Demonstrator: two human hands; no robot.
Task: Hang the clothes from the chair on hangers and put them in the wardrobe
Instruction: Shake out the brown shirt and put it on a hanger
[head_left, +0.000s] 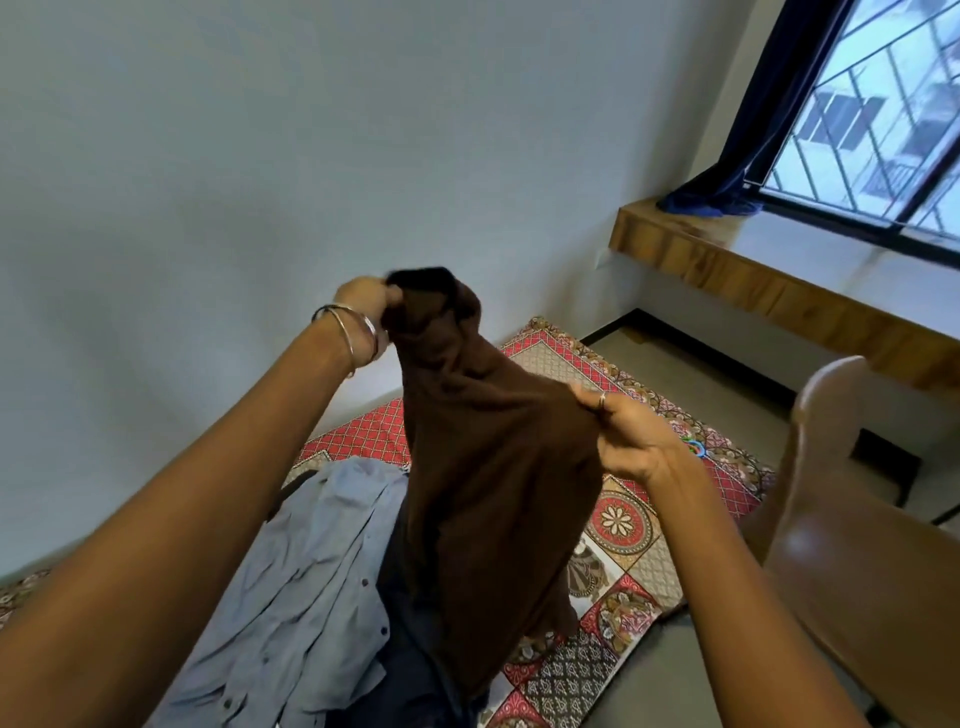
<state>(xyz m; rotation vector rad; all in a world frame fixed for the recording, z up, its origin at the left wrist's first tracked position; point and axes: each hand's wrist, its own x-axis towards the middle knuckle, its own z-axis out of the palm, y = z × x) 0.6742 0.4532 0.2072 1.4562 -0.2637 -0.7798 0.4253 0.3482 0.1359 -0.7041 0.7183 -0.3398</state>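
A dark brown garment (488, 467) hangs in the air in front of me, above the bed. My left hand (366, 299), with bangles on the wrist, grips its bunched upper end high up. My right hand (623, 436), with a ring on one finger, pinches the garment's right edge lower down. A light blue shirt (306, 587) lies spread on the bed below, beside a dark garment (410, 639) partly hidden under the brown one. The brown chair (852, 545) stands at the right. No hanger or wardrobe is in view.
The bed carries a red patterned cover (618, 530) and stands against the white wall. A small blue and green object (693, 447) lies on the cover behind my right hand. A wooden ledge (753, 280) runs under the barred window at the right, with a dark blue curtain (763, 130).
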